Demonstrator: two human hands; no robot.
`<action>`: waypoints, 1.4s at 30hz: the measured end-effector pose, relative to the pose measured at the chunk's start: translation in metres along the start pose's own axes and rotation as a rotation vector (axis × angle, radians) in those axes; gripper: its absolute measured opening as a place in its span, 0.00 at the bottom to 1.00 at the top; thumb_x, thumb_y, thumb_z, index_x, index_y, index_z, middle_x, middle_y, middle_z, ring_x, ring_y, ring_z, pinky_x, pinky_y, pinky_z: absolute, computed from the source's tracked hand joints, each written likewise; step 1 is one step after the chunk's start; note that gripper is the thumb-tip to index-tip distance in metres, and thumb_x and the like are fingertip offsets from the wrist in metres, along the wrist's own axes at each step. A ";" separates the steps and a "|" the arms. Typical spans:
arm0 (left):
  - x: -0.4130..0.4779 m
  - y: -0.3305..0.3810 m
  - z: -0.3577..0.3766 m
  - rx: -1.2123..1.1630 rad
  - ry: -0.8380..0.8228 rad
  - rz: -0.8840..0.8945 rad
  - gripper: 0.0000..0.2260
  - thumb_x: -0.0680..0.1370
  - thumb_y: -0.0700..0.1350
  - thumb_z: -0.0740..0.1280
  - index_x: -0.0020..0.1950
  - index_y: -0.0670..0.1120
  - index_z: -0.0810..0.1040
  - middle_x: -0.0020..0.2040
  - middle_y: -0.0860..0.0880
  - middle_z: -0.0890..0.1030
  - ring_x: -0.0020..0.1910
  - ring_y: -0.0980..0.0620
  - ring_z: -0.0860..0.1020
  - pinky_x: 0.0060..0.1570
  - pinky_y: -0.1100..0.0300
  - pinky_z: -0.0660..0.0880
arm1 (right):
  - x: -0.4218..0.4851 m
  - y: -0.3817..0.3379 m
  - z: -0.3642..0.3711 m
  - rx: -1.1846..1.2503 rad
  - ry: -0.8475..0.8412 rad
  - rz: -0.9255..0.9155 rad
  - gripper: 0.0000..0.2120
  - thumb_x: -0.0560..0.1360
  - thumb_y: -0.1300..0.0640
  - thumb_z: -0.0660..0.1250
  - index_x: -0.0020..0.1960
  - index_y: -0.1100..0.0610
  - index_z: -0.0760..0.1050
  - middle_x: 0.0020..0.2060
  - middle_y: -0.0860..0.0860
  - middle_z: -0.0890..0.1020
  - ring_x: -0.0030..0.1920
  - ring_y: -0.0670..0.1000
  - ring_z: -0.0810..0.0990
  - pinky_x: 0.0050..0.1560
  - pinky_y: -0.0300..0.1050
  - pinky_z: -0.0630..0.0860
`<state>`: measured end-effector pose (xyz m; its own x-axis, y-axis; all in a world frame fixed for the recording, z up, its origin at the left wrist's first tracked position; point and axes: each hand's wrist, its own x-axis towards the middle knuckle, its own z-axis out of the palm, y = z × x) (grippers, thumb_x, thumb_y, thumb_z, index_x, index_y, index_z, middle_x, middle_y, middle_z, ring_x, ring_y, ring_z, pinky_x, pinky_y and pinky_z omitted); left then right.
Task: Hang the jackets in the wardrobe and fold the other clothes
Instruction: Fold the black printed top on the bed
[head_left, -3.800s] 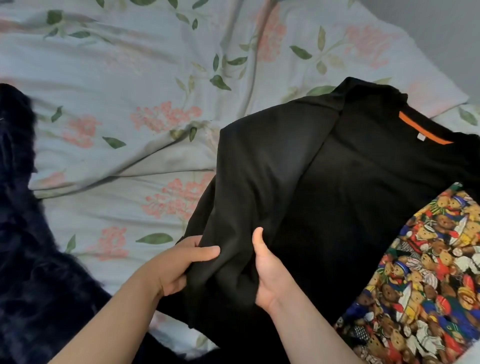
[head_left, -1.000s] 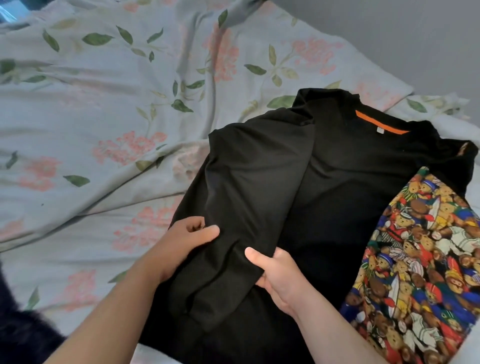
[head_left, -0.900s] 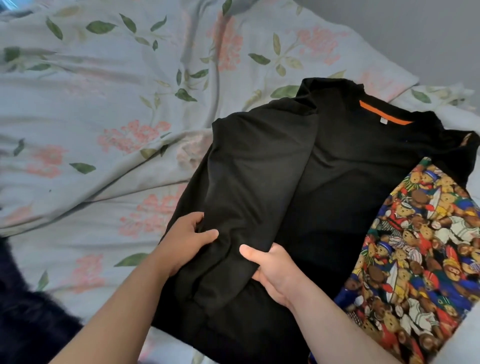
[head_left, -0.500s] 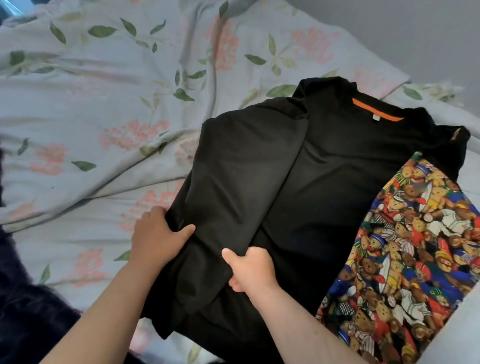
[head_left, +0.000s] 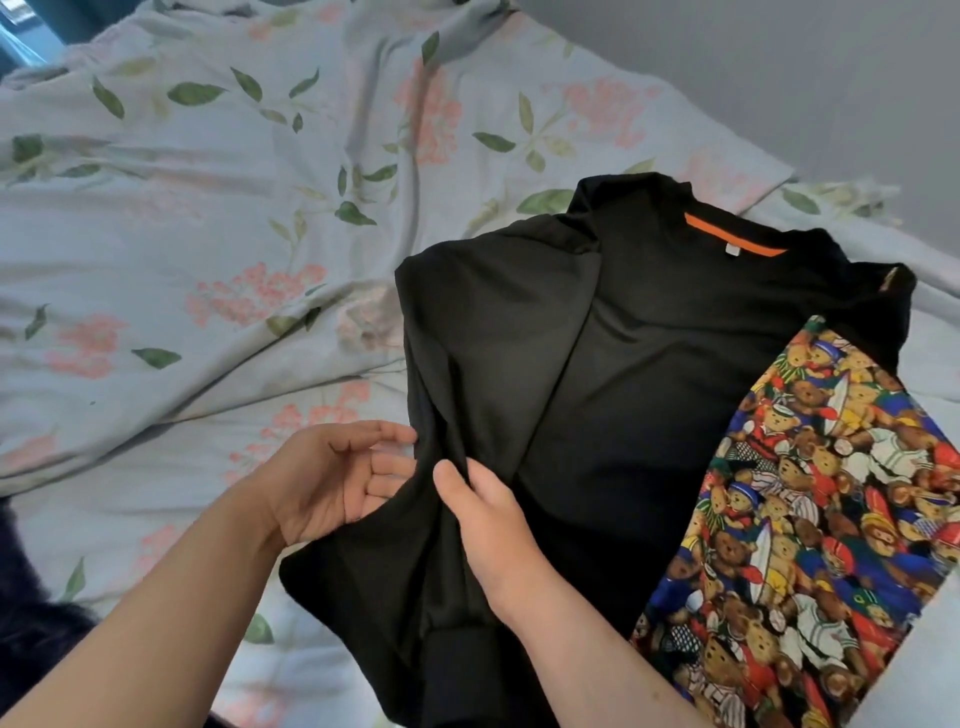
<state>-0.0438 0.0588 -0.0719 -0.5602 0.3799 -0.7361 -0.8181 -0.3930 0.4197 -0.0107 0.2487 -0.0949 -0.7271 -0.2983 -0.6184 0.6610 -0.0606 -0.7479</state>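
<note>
A black top (head_left: 639, 395) with an orange neck strip lies on the bed, its right front a colourful teddy-bear print panel (head_left: 810, 525). Its left sleeve is folded inward over the body. My left hand (head_left: 337, 478) is palm up at the sleeve's left edge, fingers spread and slipped under the cloth. My right hand (head_left: 488, 525) lies on the black sleeve near its lower part, thumb pinching a ridge of fabric.
The bed is covered by a pale floral duvet (head_left: 218, 244), rumpled at the left. A dark furry garment (head_left: 31, 639) lies at the lower left edge. A grey wall (head_left: 779, 78) runs along the far right.
My left hand has turned palm up and opened at the sleeve's edge. My right hand has bunched the sleeve fabric into a ridge. The view has shifted slightly.
</note>
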 end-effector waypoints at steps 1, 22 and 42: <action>0.005 0.012 0.002 0.078 0.034 -0.046 0.13 0.78 0.45 0.62 0.57 0.38 0.75 0.42 0.39 0.75 0.36 0.44 0.77 0.38 0.53 0.80 | -0.006 0.004 0.003 -0.053 -0.013 0.002 0.21 0.71 0.40 0.68 0.61 0.48 0.79 0.56 0.43 0.84 0.60 0.42 0.80 0.66 0.46 0.74; 0.111 0.076 0.093 0.721 0.675 0.356 0.08 0.71 0.42 0.68 0.47 0.43 0.72 0.43 0.45 0.77 0.37 0.50 0.77 0.23 0.64 0.73 | -0.056 -0.004 -0.006 -0.228 0.201 0.065 0.17 0.67 0.65 0.61 0.38 0.43 0.77 0.31 0.43 0.80 0.29 0.41 0.75 0.30 0.32 0.70; 0.224 -0.117 0.397 1.592 0.157 0.789 0.10 0.71 0.46 0.64 0.48 0.47 0.67 0.37 0.51 0.75 0.34 0.53 0.74 0.28 0.59 0.69 | -0.161 0.061 -0.221 0.577 0.505 0.187 0.16 0.62 0.56 0.73 0.50 0.55 0.82 0.45 0.55 0.87 0.49 0.57 0.85 0.58 0.58 0.79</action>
<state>-0.1252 0.5222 -0.0750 -0.9048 0.4070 -0.1252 0.2343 0.7214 0.6517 0.1052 0.5036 -0.0943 -0.4989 0.1081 -0.8599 0.6721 -0.5782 -0.4626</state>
